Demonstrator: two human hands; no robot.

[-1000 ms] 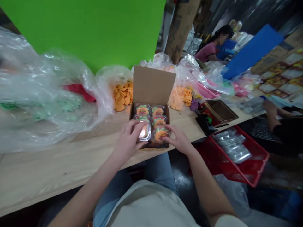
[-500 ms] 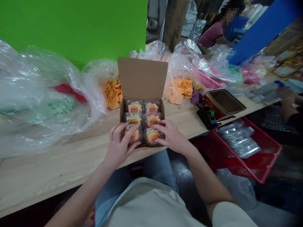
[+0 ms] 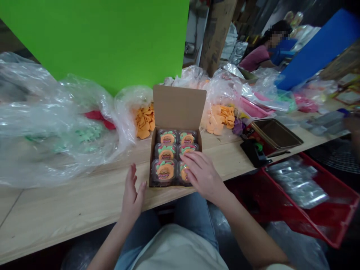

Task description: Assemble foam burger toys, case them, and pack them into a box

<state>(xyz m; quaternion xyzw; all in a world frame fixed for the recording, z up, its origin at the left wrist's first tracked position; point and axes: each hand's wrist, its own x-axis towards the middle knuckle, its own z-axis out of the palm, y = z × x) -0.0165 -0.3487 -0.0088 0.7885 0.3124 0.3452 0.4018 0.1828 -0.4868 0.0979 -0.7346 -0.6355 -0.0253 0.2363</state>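
An open cardboard box [image 3: 180, 107] stands on the table with its lid raised at the back. Inside it sit several clear plastic containers [image 3: 164, 171] in two columns, each showing orange, green and red pieces and a burger-like print. My right hand [image 3: 204, 174] lies over the front right container [image 3: 183, 173], fingers stretched and touching its top, hiding part of it. To the left of the box, my left hand [image 3: 133, 195] is raised off the table, thumb and fingers apart, holding nothing.
Clear plastic bags with green and red pieces [image 3: 90, 133] spread over the left of the wooden table [image 3: 107, 187]. Orange pieces [image 3: 144, 122] lie behind the box. At right are a black tape dispenser [image 3: 254, 152], a tin [image 3: 278, 135] and a red crate [image 3: 334, 225]. A person [image 3: 255, 56] works beyond.
My left hand has left the front left container and moved out left of the box. My right hand stays on the right column. The view has shifted, so the box appears lower and farther right.
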